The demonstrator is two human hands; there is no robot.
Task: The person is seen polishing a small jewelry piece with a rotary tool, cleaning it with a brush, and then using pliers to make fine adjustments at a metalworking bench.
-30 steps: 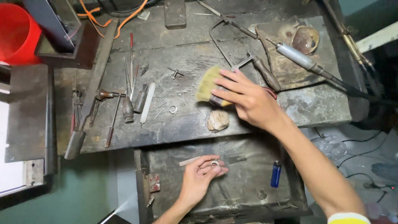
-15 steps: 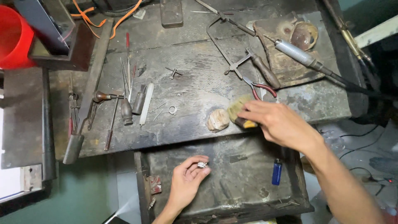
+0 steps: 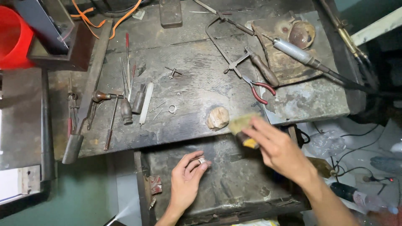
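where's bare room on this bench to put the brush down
Bare bench lies between the small ring and the saw frame, above the pale lump. The grey sheet right of the red-handled pliers is bare too. The drawer tray has room between both hands. Crowded: the files and gravers at left.

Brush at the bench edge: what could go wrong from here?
1. The right hand holds the brush right at the bench edge, beside the pale lump; a sweep could knock the lump into the open drawer below.
2. Small loose parts, a little ring and thin pins, lie on the bench and could be brushed off and lost.
3. The left hand pinches a small ring only at the fingertips; it may slip.
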